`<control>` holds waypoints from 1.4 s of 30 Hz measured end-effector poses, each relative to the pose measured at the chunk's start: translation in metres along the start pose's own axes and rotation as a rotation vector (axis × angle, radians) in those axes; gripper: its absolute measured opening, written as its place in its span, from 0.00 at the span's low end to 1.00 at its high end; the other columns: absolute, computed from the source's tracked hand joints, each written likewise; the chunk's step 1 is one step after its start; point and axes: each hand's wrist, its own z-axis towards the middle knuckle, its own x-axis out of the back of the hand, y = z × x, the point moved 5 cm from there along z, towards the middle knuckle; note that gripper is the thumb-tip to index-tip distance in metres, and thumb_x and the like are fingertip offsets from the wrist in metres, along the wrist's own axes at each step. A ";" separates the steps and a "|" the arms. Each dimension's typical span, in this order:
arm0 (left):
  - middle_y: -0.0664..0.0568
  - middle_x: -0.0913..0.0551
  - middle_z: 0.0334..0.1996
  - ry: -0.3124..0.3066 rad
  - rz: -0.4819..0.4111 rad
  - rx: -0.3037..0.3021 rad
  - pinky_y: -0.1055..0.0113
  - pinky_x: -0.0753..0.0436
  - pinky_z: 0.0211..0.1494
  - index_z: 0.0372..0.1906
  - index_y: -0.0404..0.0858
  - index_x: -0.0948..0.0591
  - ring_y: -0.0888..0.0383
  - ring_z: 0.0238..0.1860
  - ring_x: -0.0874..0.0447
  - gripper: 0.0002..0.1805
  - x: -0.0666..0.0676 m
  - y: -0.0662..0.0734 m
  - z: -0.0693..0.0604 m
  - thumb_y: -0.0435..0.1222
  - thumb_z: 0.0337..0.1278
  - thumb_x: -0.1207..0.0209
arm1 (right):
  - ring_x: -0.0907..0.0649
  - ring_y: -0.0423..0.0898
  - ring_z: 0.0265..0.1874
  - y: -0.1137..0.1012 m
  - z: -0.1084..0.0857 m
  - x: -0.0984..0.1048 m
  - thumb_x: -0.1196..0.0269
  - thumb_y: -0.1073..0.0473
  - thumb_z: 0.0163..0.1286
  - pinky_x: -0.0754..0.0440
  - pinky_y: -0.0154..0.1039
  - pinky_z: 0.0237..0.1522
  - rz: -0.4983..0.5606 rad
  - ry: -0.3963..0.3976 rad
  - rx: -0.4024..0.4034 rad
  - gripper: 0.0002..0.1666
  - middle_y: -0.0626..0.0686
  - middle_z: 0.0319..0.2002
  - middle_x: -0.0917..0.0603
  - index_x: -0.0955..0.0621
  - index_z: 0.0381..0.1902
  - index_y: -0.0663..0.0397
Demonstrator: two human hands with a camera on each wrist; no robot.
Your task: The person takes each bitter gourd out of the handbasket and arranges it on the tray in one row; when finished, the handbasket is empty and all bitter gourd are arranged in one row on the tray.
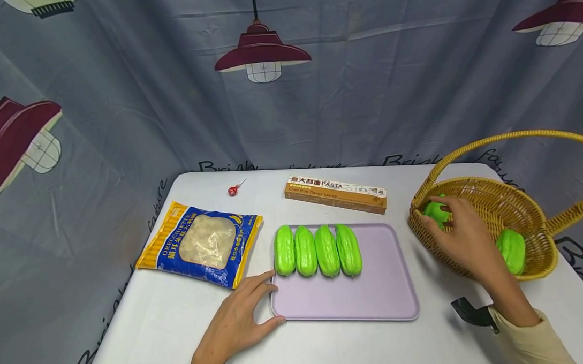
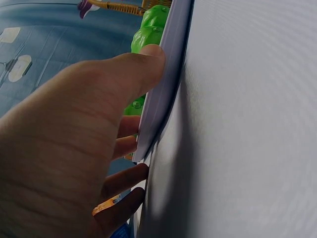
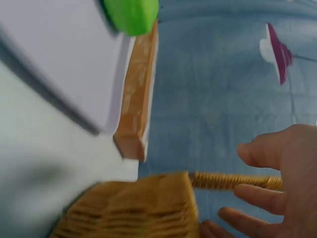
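Several bright green, ridged, cucumber-like vegetables [image 1: 327, 251] lie side by side on the lilac tray [image 1: 382, 302]. My left hand [image 1: 240, 317] rests at the tray's front-left corner, its thumb touching the rim [image 2: 166, 84] and its fingers spread along the left side. Over the left part of the wicker basket [image 1: 518, 190] is my right hand [image 1: 467, 243]. Its fingers are parted near a green vegetable [image 1: 436, 212] inside, partly hidden by them. The right wrist view shows nothing between thumb and fingers. Another green vegetable [image 1: 512, 251] lies in the basket's right part.
A blue and yellow orecchiette bag [image 1: 207, 241] lies left of the tray. Behind the tray are a pasta box [image 1: 335, 195] and a red lollipop [image 1: 233, 191]. The basket's tall handle [image 1: 521, 135] arches above it. A grey curtain [image 1: 342, 110] hangs behind the table.
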 end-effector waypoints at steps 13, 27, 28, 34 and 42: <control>0.57 0.23 0.74 -0.002 -0.003 0.002 0.59 0.18 0.72 0.59 0.51 0.15 0.58 0.70 0.21 0.33 0.000 -0.001 -0.001 0.61 0.52 0.22 | 0.31 0.84 0.65 0.043 0.012 -0.007 0.37 0.49 0.80 0.31 0.84 0.59 -0.077 -0.066 -0.110 0.33 0.83 0.69 0.32 0.25 0.69 0.72; 0.58 0.23 0.75 -0.012 -0.002 0.010 0.60 0.18 0.72 0.59 0.51 0.15 0.59 0.70 0.22 0.33 -0.001 -0.001 0.000 0.61 0.52 0.23 | 0.35 0.87 0.64 0.075 0.019 -0.016 0.37 0.42 0.80 0.30 0.86 0.56 -0.122 -0.205 -0.220 0.45 0.89 0.70 0.41 0.37 0.76 0.72; 0.58 0.23 0.74 -0.010 -0.001 0.009 0.60 0.18 0.72 0.59 0.51 0.15 0.59 0.70 0.22 0.33 -0.001 -0.001 0.000 0.61 0.52 0.22 | 0.34 0.87 0.64 0.075 0.019 -0.016 0.37 0.43 0.80 0.29 0.86 0.56 -0.126 -0.211 -0.220 0.45 0.89 0.69 0.41 0.37 0.76 0.72; 0.58 0.23 0.74 -0.007 0.000 0.005 0.60 0.18 0.72 0.59 0.51 0.15 0.58 0.70 0.21 0.33 -0.001 -0.001 0.000 0.61 0.52 0.22 | 0.30 0.85 0.61 0.076 0.022 -0.018 0.37 0.44 0.80 0.25 0.82 0.53 -0.132 -0.254 -0.189 0.45 0.89 0.65 0.35 0.38 0.76 0.73; 0.58 0.23 0.74 -0.002 0.002 0.004 0.60 0.18 0.72 0.59 0.51 0.15 0.59 0.69 0.21 0.32 0.000 -0.001 -0.001 0.61 0.52 0.22 | 0.29 0.84 0.59 0.075 0.027 -0.019 0.33 0.51 0.78 0.23 0.78 0.49 -0.097 -0.251 -0.135 0.43 0.87 0.64 0.32 0.36 0.75 0.75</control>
